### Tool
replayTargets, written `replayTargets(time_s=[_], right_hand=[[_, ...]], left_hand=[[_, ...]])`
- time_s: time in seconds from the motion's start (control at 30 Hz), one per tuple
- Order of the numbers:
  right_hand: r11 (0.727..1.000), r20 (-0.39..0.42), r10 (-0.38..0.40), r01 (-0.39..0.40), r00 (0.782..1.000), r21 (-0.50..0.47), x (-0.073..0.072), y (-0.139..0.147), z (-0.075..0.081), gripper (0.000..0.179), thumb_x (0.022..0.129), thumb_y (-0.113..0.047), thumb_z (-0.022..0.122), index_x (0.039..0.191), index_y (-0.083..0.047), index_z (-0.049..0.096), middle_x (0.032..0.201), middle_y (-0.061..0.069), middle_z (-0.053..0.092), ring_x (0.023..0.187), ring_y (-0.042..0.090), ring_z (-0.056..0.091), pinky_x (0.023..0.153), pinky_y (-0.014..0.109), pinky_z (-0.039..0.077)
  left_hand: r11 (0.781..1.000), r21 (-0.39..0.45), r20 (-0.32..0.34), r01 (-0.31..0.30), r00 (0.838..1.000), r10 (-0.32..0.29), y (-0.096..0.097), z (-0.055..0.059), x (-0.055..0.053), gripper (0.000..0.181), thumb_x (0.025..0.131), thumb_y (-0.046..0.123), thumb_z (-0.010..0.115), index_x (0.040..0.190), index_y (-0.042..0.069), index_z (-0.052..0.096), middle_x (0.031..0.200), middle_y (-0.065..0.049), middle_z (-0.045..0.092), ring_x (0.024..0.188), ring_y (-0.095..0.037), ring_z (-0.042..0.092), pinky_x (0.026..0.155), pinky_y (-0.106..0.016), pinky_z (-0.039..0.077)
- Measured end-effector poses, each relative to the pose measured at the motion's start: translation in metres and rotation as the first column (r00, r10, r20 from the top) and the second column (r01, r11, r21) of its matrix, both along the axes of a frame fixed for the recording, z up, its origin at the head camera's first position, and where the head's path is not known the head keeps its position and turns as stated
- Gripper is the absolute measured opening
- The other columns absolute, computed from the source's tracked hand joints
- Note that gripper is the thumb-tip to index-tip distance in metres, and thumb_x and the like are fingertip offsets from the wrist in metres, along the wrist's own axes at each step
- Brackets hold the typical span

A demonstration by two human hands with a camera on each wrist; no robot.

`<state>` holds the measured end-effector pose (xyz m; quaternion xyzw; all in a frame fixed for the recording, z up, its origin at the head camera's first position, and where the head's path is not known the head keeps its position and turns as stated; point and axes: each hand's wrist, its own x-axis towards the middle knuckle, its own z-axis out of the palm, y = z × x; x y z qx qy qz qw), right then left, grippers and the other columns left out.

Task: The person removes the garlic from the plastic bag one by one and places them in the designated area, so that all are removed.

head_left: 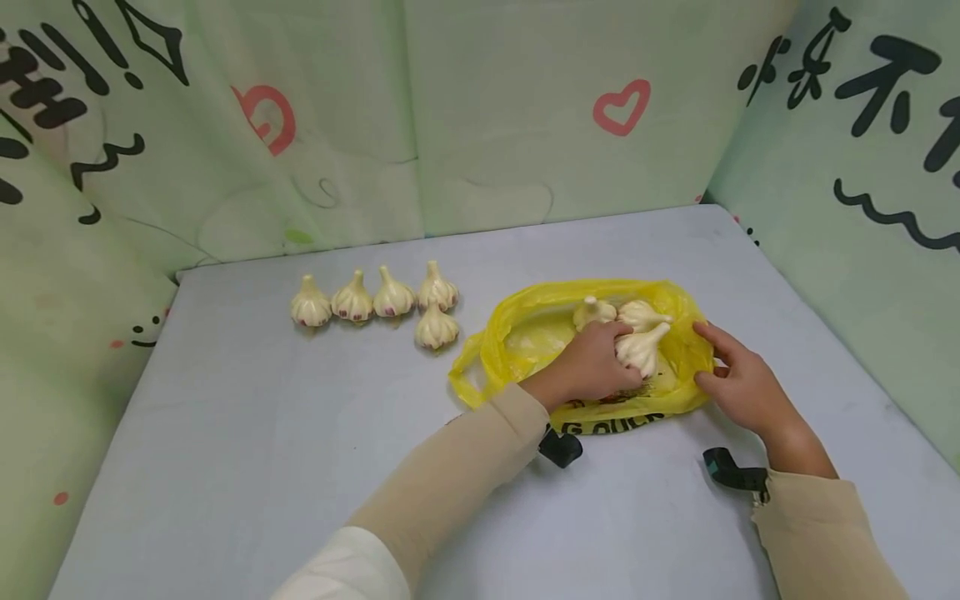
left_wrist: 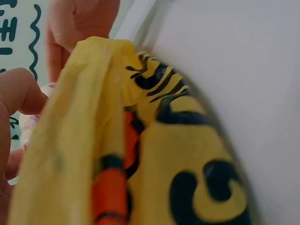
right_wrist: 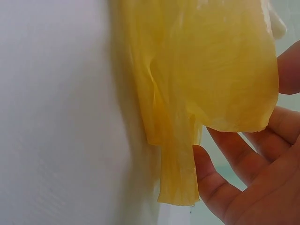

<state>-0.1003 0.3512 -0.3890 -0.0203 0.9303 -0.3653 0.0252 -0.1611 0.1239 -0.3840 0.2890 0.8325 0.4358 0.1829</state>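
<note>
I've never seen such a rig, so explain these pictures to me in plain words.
There is no machine here, just a person's two bare hands. The wide picture comes from a camera worn on the head; the close-ups come from one camera on each wrist, left then right. On the pale table sit five garlic bulbs and an open yellow bag with more garlic inside. The left hand reaches into the bag and grips one bulb. The right hand touches the bag's right edge; whether it pinches the plastic is hard to tell.

Downward head view, wrists close; shared bag (head_left: pixel 678 333)
</note>
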Motion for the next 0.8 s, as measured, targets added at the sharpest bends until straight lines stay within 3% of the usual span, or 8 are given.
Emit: replayTargets(time_s=[0.1, 0.3, 0.4, 0.47, 0.53, 0.8], right_hand=[[1.000, -0.004, 0.010, -0.010, 1.000, 0.002, -0.001, 0.001, 0.000, 0.066, 0.093, -0.003, 0.052, 0.153, 0.008, 0.027, 0.158, 0.031, 0.023, 0.129, 0.052, 0.037, 0.098, 0.069, 0.036], [1.000, 0.009, 0.019, -0.019, 1.000, 0.001, -0.002, 0.003, -0.001, 0.066, 0.096, -0.005, 0.052, 0.155, 0.006, 0.025, 0.159, 0.030, 0.022, 0.132, 0.053, 0.035, 0.101, 0.064, 0.038], [1.000, 0.005, 0.021, -0.021, 1.000, -0.004, -0.002, 0.004, -0.003, 0.066, 0.097, -0.006, 0.053, 0.155, 0.006, 0.024, 0.159, 0.029, 0.022, 0.132, 0.053, 0.035, 0.104, 0.032, 0.042], [1.000, 0.002, 0.023, -0.023, 1.000, -0.009, -0.001, 0.004, -0.003, 0.066, 0.097, -0.006, 0.053, 0.155, 0.005, 0.025, 0.159, 0.029, 0.022, 0.133, 0.053, 0.035, 0.095, 0.013, 0.038], [1.000, -0.003, 0.024, -0.024, 1.000, -0.012, -0.001, 0.004, -0.004, 0.066, 0.097, -0.006, 0.053, 0.155, 0.005, 0.025, 0.159, 0.029, 0.022, 0.132, 0.054, 0.036, 0.083, 0.003, 0.030], [1.000, -0.011, 0.025, -0.025, 1.000, -0.009, 0.000, 0.002, -0.001, 0.065, 0.096, -0.006, 0.053, 0.155, 0.006, 0.025, 0.159, 0.030, 0.022, 0.132, 0.055, 0.036, 0.082, 0.002, 0.029]], left_hand=[[0.998, 0.058, 0.025, -0.014, 1.000, 0.013, -0.010, 0.004, -0.002, 0.062, 0.085, 0.010, 0.069, 0.143, 0.000, 0.050, 0.101, 0.000, 0.059, 0.069, -0.010, 0.055, 0.059, -0.018, 0.047], [0.987, 0.145, 0.092, -0.063, 0.994, 0.050, -0.030, 0.011, -0.003, 0.058, 0.087, 0.006, 0.066, 0.142, 0.000, 0.049, 0.111, -0.002, 0.057, 0.077, -0.014, 0.057, 0.062, -0.021, 0.051], [0.983, 0.158, 0.121, -0.090, 0.990, 0.071, -0.040, 0.015, -0.002, 0.061, 0.088, 0.007, 0.066, 0.146, 0.002, 0.046, 0.121, -0.004, 0.057, 0.083, -0.013, 0.058, 0.067, -0.022, 0.052], [0.980, 0.163, 0.131, -0.110, 0.987, 0.089, -0.047, 0.017, -0.001, 0.063, 0.088, 0.009, 0.067, 0.147, 0.003, 0.046, 0.125, -0.004, 0.057, 0.088, -0.013, 0.058, 0.070, -0.022, 0.052], [0.979, 0.161, 0.132, -0.127, 0.986, 0.106, -0.053, 0.020, 0.000, 0.062, 0.089, 0.011, 0.070, 0.146, 0.004, 0.047, 0.129, -0.003, 0.056, 0.094, -0.012, 0.058, 0.074, -0.022, 0.052], [0.965, 0.175, 0.165, -0.195, 0.972, 0.167, -0.078, 0.028, 0.003, 0.059, 0.089, 0.016, 0.074, 0.141, 0.006, 0.049, 0.128, -0.002, 0.056, 0.108, -0.015, 0.057, 0.079, -0.022, 0.053]])
